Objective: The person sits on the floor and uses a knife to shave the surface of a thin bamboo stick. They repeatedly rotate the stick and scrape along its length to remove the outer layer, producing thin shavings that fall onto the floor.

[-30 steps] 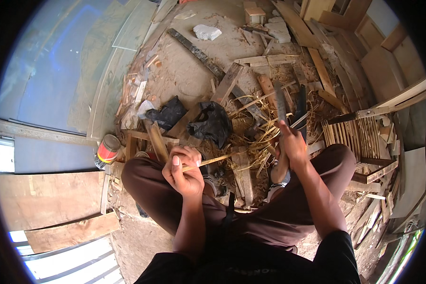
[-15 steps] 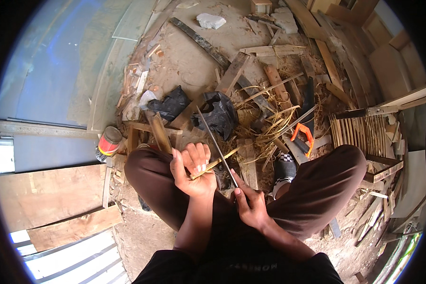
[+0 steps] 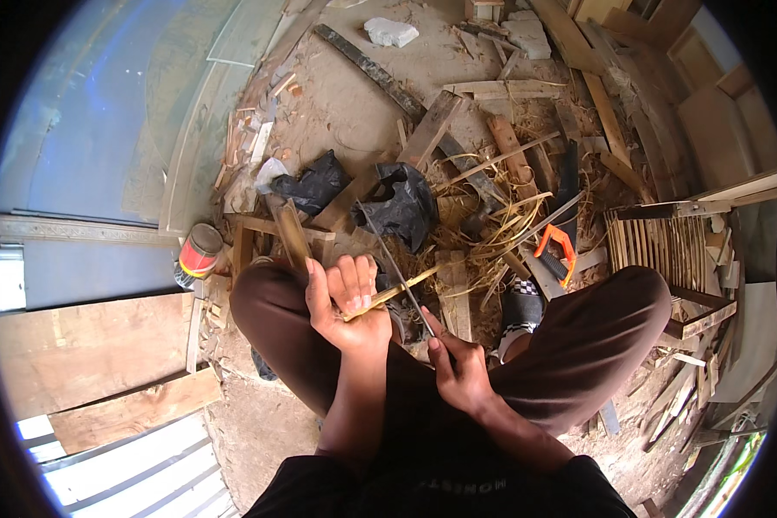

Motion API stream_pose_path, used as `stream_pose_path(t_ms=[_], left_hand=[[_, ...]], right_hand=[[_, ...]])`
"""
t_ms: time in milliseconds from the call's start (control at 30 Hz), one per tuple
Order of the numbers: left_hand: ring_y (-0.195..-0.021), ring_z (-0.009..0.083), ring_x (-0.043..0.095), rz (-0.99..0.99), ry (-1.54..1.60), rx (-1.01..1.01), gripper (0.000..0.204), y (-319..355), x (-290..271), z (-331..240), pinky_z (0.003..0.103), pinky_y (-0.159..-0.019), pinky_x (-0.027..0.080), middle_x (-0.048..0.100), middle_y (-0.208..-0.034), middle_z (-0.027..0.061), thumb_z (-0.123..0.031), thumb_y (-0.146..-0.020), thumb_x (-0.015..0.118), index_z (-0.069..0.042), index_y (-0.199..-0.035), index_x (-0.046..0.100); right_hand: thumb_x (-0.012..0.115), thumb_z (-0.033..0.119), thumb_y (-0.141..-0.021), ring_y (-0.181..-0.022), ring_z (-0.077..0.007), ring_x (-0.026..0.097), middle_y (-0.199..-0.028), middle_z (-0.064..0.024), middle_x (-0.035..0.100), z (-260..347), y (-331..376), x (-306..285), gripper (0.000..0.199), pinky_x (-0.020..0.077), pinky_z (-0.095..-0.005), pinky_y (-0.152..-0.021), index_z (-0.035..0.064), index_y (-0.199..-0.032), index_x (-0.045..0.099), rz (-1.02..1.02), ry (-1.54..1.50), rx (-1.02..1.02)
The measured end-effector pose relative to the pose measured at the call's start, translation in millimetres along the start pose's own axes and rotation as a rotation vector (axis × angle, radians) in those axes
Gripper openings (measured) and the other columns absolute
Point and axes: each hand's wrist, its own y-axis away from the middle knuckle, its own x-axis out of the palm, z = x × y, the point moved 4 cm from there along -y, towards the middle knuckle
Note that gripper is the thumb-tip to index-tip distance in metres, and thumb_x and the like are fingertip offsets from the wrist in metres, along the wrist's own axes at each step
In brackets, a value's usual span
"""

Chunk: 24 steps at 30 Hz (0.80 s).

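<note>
I sit cross-legged on a dirt floor strewn with wood scraps and shavings. My left hand [image 3: 347, 304] is curled around a thin yellow bamboo strip [image 3: 397, 291], fingers folded over it and pinching it against the palm; the strip runs out to the right of my fist, slanting slightly upward, and ends over the shavings in front of my knees. My right hand [image 3: 459, 373] is closed around the handle of a long knife [image 3: 395, 259], thumb laid along the top. The blade points up and to the left, away from me, and crosses the strip just right of my left fist; whether the edge actually bites the strip I cannot tell.

Both hands hover above my lap, close together, the left a little higher in the view. Just beyond the blade's tip lie two crumpled black bags [image 3: 406, 205], one right at the tip, the other further left. A red and yellow can [image 3: 198, 254] stands on the ground beside my left knee. To the right, past my right foot in its checkered shoe [image 3: 521, 311], an orange-handled saw [image 3: 554, 250] lies among pale strips and straw. Further right a rack of slats [image 3: 660, 250] sits flat by my right knee. Planks [image 3: 78, 350] lie to my left, and a white stone [image 3: 391, 32] rests at the far end of the floor.
</note>
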Motion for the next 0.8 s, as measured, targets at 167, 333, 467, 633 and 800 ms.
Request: stream_pose_path(t_ms=[167, 333, 467, 633, 800], left_hand=[[-0.050, 0.0112, 0.032, 0.032, -0.027, -0.019, 0.061, 4, 2, 6, 0.028, -0.065, 0.036, 0.033, -0.052, -0.0005, -0.028, -0.111, 0.028, -0.017, -0.051, 0.034], [-0.049, 0.0105, 0.026, 0.007, -0.047, -0.004, 0.061, 7, 0, 3, 0.029, -0.059, 0.027, 0.032, -0.049, -0.0021, -0.029, -0.111, 0.034, -0.016, -0.051, 0.031], [-0.049, 0.0103, 0.026, -0.011, -0.030, 0.027, 0.060, 4, 8, 11, 0.028, -0.058, 0.026, 0.033, -0.049, -0.0019, -0.028, -0.110, 0.035, -0.015, -0.051, 0.032], [-0.050, 0.0103, 0.025, -0.030, -0.102, 0.037, 0.060, 3, 8, 12, 0.029, -0.058, 0.026, 0.032, -0.049, -0.0015, -0.027, -0.110, 0.036, -0.015, -0.051, 0.031], [-0.050, 0.0104, 0.030, 0.041, -0.074, 0.006, 0.061, 4, 1, 8, 0.027, -0.060, 0.031, 0.032, -0.052, -0.0010, -0.031, -0.110, 0.033, -0.017, -0.051, 0.033]], right_hand=[[0.054, 0.008, -0.100, -0.075, -0.0319, 0.072, -0.106, -0.0219, 0.072, 30, 5, -9, 0.044, 0.0559, -0.0366, -0.070, 0.0045, -0.143, 0.052, -0.126, -0.046, -0.216], [0.051, 0.010, -0.102, -0.058, -0.0166, 0.058, -0.067, -0.0142, 0.058, -16, -5, -6, 0.041, 0.0493, -0.0334, -0.061, 0.0035, -0.142, 0.054, -0.018, 0.138, 0.098], [0.051, 0.011, -0.102, -0.058, -0.0179, 0.058, -0.066, -0.0134, 0.057, 22, -4, -14, 0.040, 0.0481, -0.0331, -0.061, 0.0023, -0.142, 0.054, -0.039, 0.101, -0.074], [0.053, 0.011, -0.101, -0.078, -0.0422, 0.070, -0.091, -0.0275, 0.069, -13, 1, -3, 0.042, 0.0558, -0.0418, -0.070, 0.0117, -0.143, 0.054, -0.121, 0.080, -0.081], [0.054, 0.013, -0.100, -0.073, -0.0399, 0.070, -0.082, -0.0250, 0.068, -30, -2, -4, 0.046, 0.0549, -0.0449, -0.069, 0.0144, -0.146, 0.051, -0.010, 0.205, 0.011]])
